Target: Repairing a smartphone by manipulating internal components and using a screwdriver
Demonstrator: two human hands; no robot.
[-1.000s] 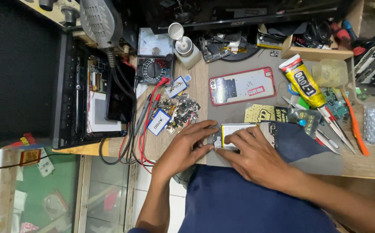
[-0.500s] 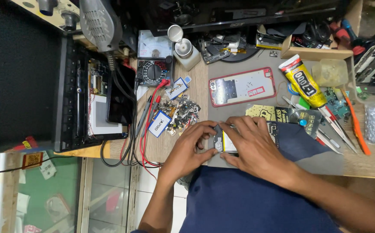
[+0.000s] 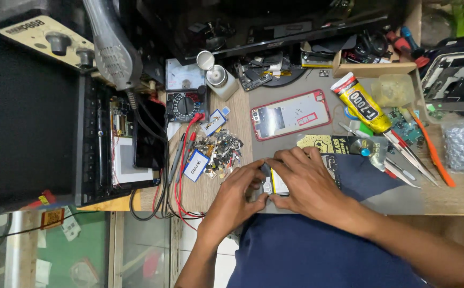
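Resting side by side, left hand (image 3: 238,193) and right hand (image 3: 305,181) each keep a pinching grip on the opened phone (image 3: 272,184).

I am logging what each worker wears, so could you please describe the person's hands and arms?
Both the left hand and the right hand are bare: no gloves, and no rings, watch or wristband that I can see. Both forearms are uncovered down to the frame edge, so no sleeves show. A dark blue garment lies below the arms.

opened phone (image 3: 272,184): mostly hidden | right hand (image 3: 309,184): covering it
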